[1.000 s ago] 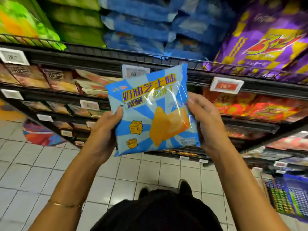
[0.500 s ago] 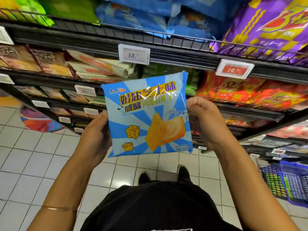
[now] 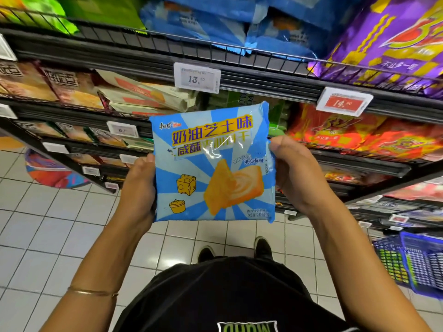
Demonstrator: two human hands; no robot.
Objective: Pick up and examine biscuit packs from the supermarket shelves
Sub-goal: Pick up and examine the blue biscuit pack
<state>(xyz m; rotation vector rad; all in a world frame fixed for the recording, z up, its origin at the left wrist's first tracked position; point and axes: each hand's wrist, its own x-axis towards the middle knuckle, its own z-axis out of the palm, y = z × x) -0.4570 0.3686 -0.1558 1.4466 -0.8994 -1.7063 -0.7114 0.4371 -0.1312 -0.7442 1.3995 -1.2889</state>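
A light-blue biscuit pack [image 3: 213, 164] with yellow lettering and a picture of a sandwich biscuit and cheese is held upright in front of me, its printed face toward the camera. My left hand [image 3: 139, 188] grips its left edge and my right hand [image 3: 292, 171] grips its right edge, thumb on the front. The pack sits in front of the dark wire shelves [image 3: 239, 75], below a white price tag [image 3: 197, 77] reading 13.
Blue packs [image 3: 215, 22], purple packs [image 3: 388, 41] and green packs [image 3: 100, 10] fill the top shelf. Red-orange packs [image 3: 359, 135] lie on the right, beige ones [image 3: 72, 85] on the left. A blue basket [image 3: 412, 262] stands on the white tiled floor at right.
The pack and both hands have come down and toward me, away from the upper shelf. The price tag once behind the pack now shows fully above it.
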